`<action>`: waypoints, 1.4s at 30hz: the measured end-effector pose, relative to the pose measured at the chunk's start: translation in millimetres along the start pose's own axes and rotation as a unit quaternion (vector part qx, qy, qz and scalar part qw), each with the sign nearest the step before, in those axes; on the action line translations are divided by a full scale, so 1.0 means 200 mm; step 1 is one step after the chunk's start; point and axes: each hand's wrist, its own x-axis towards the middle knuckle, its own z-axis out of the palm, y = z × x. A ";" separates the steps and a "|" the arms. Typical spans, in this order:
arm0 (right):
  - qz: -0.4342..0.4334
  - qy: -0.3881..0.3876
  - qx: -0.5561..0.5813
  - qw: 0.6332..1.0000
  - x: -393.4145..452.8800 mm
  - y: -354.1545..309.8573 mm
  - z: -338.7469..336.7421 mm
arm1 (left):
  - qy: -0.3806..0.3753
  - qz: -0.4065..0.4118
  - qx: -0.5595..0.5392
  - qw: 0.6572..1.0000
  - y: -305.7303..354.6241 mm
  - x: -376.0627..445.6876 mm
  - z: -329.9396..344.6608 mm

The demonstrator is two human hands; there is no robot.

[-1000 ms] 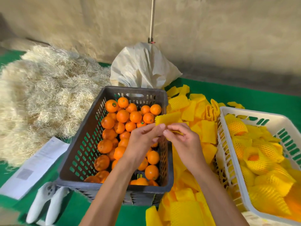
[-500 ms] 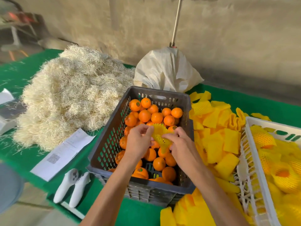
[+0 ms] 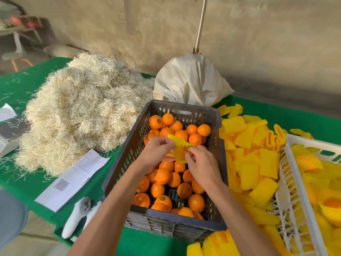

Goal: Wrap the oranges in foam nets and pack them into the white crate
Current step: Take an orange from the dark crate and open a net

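Reaching in from the near edge, both forearms are seen above the dark crate (image 3: pixel 127 174), which stands on the green bench (image 3: pixel 151 244). A yellow foam net (image 3: pixel 180 150) is held over the middle of that crate: one edge is pinched by the fingers of the left hand (image 3: pixel 156 152), the other edge by the fingers of the right hand (image 3: pixel 203 167), and the net is stretched between them. Whether an orange already sits inside the net cannot be told. Loose oranges (image 3: pixel 162 175) are heaped in the dark crate beneath the hands. Two white controllers (image 3: pixel 77 217) are laid at the near left edge, with a printed sheet (image 3: pixel 73 178) just beyond them. To the right of the dark crate, spare foam nets (image 3: pixel 258 154) are piled, and the white crate (image 3: pixel 295 182) is set against that pile, netted oranges (image 3: pixel 306 160) lying in it. Farther back on the left a mound of pale straw (image 3: pixel 83 111) is spread, and a white sack (image 3: pixel 190 80) is propped behind the dark crate, before the wall.
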 end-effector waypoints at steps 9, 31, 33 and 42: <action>0.058 -0.074 -0.050 0.994 0.08 0.07 0.04 | -0.064 -0.109 -0.022 0.992 -0.15 0.21 0.02; 0.116 -0.135 -0.152 0.972 0.03 0.09 0.04 | 0.052 -0.036 0.167 0.984 -0.07 0.09 -0.02; 0.127 -0.130 -0.119 0.976 0.03 0.08 0.03 | -0.021 -0.030 0.015 0.999 -0.01 0.01 0.02; 0.072 -0.142 -0.055 0.986 -0.06 0.08 -0.11 | -0.166 -0.075 -0.127 0.975 -0.06 -0.11 0.14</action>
